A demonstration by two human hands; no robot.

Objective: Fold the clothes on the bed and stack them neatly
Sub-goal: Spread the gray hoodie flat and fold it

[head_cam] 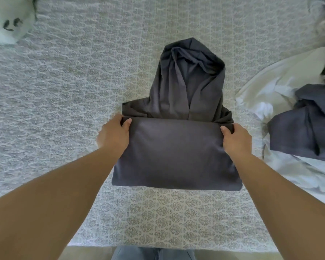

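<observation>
Both hands [114, 132] [236, 138] gripping folded grey hoodie [176, 154], patterned bed [64, 91]

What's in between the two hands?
In the head view, the folded part of the dark grey hoodie spans between the left hand and the right hand.

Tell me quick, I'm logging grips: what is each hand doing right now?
Left hand: grips the left end of the dark hoodie's folded edge.
Right hand: grips the right end of that edge.
</observation>
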